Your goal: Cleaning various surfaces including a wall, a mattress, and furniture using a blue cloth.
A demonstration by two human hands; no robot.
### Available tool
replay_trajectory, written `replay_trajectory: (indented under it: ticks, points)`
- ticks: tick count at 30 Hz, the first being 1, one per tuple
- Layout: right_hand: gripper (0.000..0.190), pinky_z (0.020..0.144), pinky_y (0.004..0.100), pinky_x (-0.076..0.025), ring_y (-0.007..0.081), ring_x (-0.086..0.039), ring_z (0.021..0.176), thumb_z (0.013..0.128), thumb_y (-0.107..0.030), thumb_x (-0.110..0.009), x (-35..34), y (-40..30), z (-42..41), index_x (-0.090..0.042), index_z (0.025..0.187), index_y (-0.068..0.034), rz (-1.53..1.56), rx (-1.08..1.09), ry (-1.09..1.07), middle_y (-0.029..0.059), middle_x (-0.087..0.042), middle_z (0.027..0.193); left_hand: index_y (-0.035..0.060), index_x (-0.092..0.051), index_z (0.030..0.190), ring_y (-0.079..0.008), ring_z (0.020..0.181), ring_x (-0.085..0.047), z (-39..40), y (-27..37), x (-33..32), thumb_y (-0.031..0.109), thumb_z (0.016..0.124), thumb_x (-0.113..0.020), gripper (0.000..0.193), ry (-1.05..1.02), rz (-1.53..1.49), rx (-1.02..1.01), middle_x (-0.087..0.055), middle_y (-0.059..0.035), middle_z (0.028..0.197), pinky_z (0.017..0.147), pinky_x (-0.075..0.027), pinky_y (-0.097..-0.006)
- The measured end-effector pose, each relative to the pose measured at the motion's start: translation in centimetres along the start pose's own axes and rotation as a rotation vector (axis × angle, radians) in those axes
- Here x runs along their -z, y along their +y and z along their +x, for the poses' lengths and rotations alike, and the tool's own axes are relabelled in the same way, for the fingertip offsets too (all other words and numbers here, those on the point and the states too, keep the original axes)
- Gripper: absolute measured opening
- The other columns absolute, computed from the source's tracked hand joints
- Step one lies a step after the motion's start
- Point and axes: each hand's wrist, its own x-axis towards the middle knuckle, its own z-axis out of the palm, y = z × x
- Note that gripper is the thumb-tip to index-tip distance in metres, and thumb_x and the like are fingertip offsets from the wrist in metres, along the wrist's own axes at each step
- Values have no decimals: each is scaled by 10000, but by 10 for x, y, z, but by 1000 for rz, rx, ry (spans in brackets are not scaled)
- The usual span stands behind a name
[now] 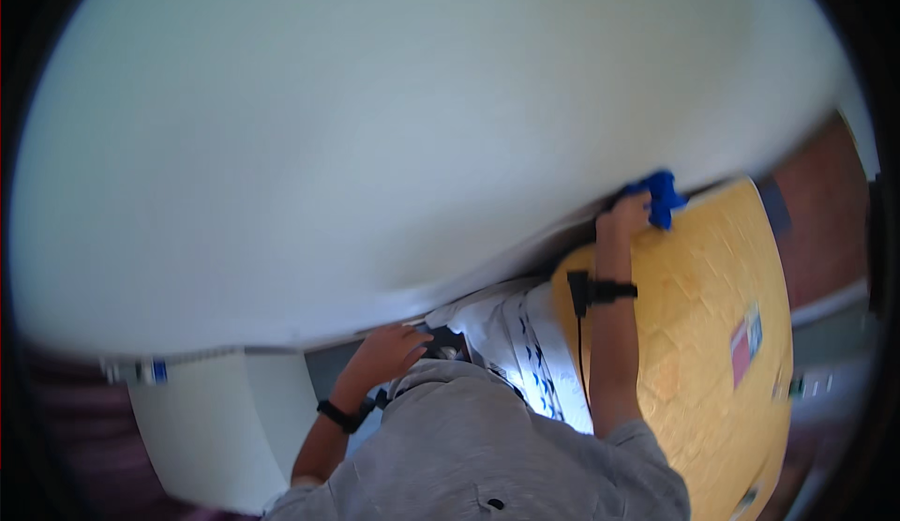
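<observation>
My right hand (628, 213) is shut on a bright blue cloth (662, 201). It is stretched forward over the upper edge of a yellow quilted mattress-like pad (710, 296), close to the foot of a broad white wall (351, 134). My left hand (389, 354) hangs in front of my body with its fingers loosely spread, and nothing shows in it. Between my body and the yellow pad lies white fabric (524, 338) with a dark blue pattern. Motion blur softens the cloth and the right fingers.
A white box-like piece of furniture (204, 422) stands at my left, beside purple fabric (91, 422). A dark strap with a cable (580, 296) is on my right forearm. Reddish-brown flooring (823, 219) shows at the far right. The yellow pad bears a colored patch (745, 345).
</observation>
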Motion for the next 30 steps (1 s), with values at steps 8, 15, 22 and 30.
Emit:
replay_trajectory:
  ticks: [8,15,22,30]
  points:
    - [286,1026,388,-330,293,-434,1156,950,-121,-493,106,55,-275,-500,1188,37,-436,482,-806,186,-462,1215,111,-560,1260,-273,1006,-596,-139,76,-30,305,936,-576,378,42,-127,344,-621,-94,1145,862,-470,-393]
    - [219,724,456,-497,356,-611,775,799,-253,-657,239,-4,-464,-585,824,-48,-25,588,-2742,163,-580,873,89,-466,1339,-252,1184,-541,-288,135,-58,413,981,-500,484,1239,-1886,566,-574,-101,1270,1022,-414,-429]
    - [311,737,416,-493,336,-618,779,881,-369,-628,263,-37,-593,-625,803,-69,-212,411,-3315,141,-594,822,21,-540,1242,-219,1062,-613,-444,157,-73,404,999,-471,458,1544,-1495,1234,-632,-109,1189,949,-459,-355]
    - [674,898,316,-449,153,-563,1062,926,-244,-636,326,60,-725,-264,1473,-115,-244,-686,-3017,115,-567,1223,68,-561,1258,-298,952,-637,-533,170,-73,237,971,-548,334,1190,-609,1207,-647,-163,1046,835,-488,-368]
